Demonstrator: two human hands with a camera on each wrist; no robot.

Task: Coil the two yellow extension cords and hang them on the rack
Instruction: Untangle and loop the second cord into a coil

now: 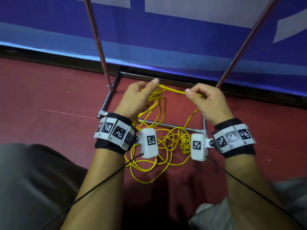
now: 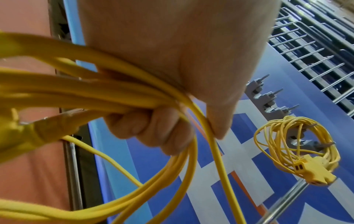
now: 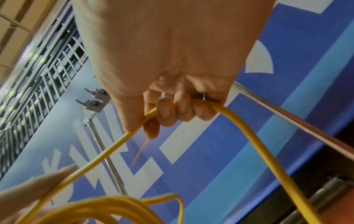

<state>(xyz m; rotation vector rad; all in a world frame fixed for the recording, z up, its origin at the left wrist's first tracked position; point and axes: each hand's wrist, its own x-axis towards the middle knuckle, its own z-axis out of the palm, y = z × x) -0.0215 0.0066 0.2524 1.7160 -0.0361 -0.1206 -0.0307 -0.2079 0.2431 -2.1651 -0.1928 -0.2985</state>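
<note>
My left hand (image 1: 141, 95) grips a bundle of loops of the yellow extension cord (image 1: 157, 103); its curled fingers (image 2: 153, 128) wrap round the loops (image 2: 95, 94). My right hand (image 1: 206, 100) pinches a single strand of the same cord (image 3: 247, 128) and holds it out to the right of the bundle. The slack cord lies in loose loops on the red floor (image 1: 149, 165), with its yellow socket block (image 1: 185, 145) between my wrists. A second yellow cord (image 2: 298, 148) hangs coiled on a grey hook of the rack (image 2: 268, 98).
The rack's chrome base frame (image 1: 166, 125) lies on the red floor below my hands, and its two uprights (image 1: 98, 42) rise left and right. A blue and white banner (image 1: 182, 39) stands behind. My knees are at the lower corners.
</note>
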